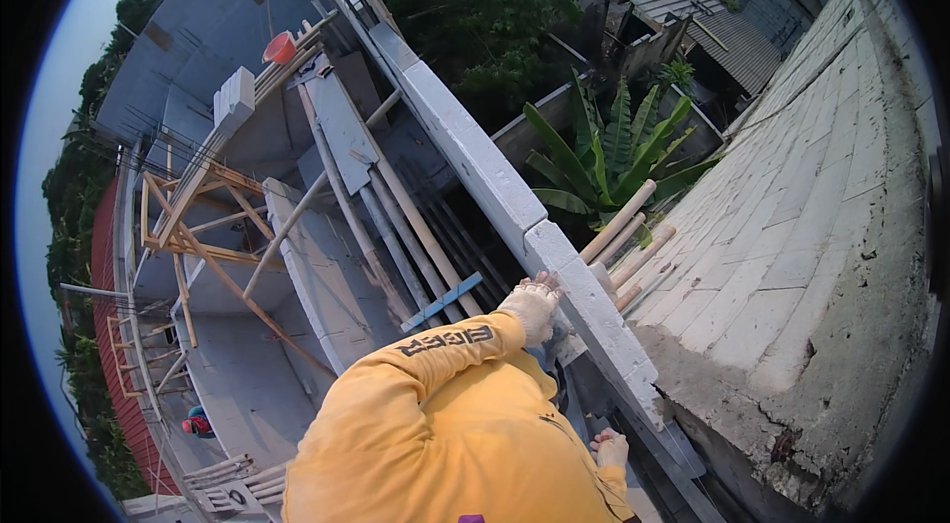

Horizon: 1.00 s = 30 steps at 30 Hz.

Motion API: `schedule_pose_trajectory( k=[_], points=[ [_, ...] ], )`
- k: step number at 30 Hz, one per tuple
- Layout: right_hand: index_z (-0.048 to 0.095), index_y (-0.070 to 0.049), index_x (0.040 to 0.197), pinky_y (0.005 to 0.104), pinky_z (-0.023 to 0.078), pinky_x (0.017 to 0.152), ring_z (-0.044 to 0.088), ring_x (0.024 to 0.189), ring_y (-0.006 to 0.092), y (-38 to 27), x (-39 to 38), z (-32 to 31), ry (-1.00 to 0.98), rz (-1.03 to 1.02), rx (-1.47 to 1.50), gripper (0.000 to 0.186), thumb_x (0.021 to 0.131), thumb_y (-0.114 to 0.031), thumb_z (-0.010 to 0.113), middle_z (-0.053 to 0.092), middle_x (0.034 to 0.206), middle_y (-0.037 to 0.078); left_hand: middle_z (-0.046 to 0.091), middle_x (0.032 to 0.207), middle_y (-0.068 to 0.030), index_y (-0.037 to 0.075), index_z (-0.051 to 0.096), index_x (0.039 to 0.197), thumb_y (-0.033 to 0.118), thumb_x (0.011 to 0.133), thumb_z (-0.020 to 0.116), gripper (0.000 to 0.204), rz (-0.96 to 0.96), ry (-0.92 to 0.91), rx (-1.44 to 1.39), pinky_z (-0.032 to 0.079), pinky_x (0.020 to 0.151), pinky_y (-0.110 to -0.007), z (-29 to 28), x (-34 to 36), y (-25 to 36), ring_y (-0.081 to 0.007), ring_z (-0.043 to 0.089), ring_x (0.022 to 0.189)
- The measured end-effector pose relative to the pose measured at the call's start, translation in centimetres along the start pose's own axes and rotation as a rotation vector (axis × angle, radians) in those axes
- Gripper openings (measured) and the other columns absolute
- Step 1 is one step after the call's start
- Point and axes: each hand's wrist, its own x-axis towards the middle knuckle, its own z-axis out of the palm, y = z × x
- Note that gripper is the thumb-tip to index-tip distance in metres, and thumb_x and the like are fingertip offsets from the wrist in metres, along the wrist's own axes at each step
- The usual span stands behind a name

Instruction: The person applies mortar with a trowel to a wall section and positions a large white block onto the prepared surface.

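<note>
Poles [418,226], long, round and tan, slope at left. Next, the left hand [534,307], in a whitish knit glove, rests half-bent at the edge of the pale grey, straight-sided block wall [572,268]. The right hand [610,448] curls beside it; whether it pinches anything, I cannot tell. The wall passes right of both, its long axis running upper left to lower right.

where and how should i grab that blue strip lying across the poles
Take the blue strip by its upper right end, from the side of the left hand, closing across its narrow width. It is long and thin, and that end juts past the pale pole beneath, so there is probably room to reach around it.
</note>
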Motion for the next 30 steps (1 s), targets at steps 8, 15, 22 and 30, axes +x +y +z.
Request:
schedule_pose_trajectory(
  k=[8, 15, 22, 30],
  points=[
    [0.059, 0.006, 0.121, 0.0299, 0.053, 0.062, 0.068, 0.074, 0.0167, -2.4, 1.4, 0.4, -0.075, -0.197, -0.419, 0.033, 0.096, -0.016, 0.057, 0.069, 0.1, 0.014, 0.067, 0.109, -0.0233, 0.001, 0.068, 0.106, 0.021, 0.081, 0.063, 0.032, -0.599, 0.106, -0.339, 0.052, 0.09, -0.042, 2.2, -8.2, -9.2, -0.0363, 0.065, 0.103],
    [0.062, 0.003, 0.12, 0.0379, 0.053, 0.084, 0.068, 0.097, 0.0303, -18.7, -11.1, 4.4, -0.435, -0.651, -0.34, 0.029, 0.094, -0.01, 0.055, 0.069, 0.103, 0.018, 0.067, 0.111, -0.0261, -0.001, 0.069, 0.109, 0.029, 0.081, 0.064, 0.041, -0.969, -0.016, -0.447, 0.051, 0.092, -0.042, 10.6, -15.2, -17.1, -0.0389, 0.065, 0.105],
    [0.045, 0.005, 0.139, 0.0476, 0.037, 0.107, 0.053, 0.123, 0.0339, -30.7, -14.5, 12.7, 0.406, -1.646, -0.859, 0.054, 0.092, -0.02, 0.055, 0.055, 0.133, 0.02, 0.063, 0.122, -0.025, -0.004, 0.06, 0.123, 0.036, 0.086, 0.061, 0.055, -0.995, -0.12, -0.628, 0.048, 0.098, -0.041, 16.1, -17.5, -17.8, -0.0386, 0.059, 0.117],
    [0.033, 0.007, 0.146, 0.0508, 0.027, 0.114, 0.046, 0.131, 0.034, -34.2, -14.1, 16.9, -0.048, -0.978, -1.26, 0.07, 0.09, -0.029, 0.056, 0.053, 0.135, 0.022, 0.063, 0.123, -0.0234, -0.002, 0.066, 0.117, 0.031, 0.085, 0.061, 0.046, -0.881, -0.02, -0.707, 0.049, 0.097, -0.039, 14.8, -16.8, -17.4, -0.0385, 0.06, 0.115]
  ],
)
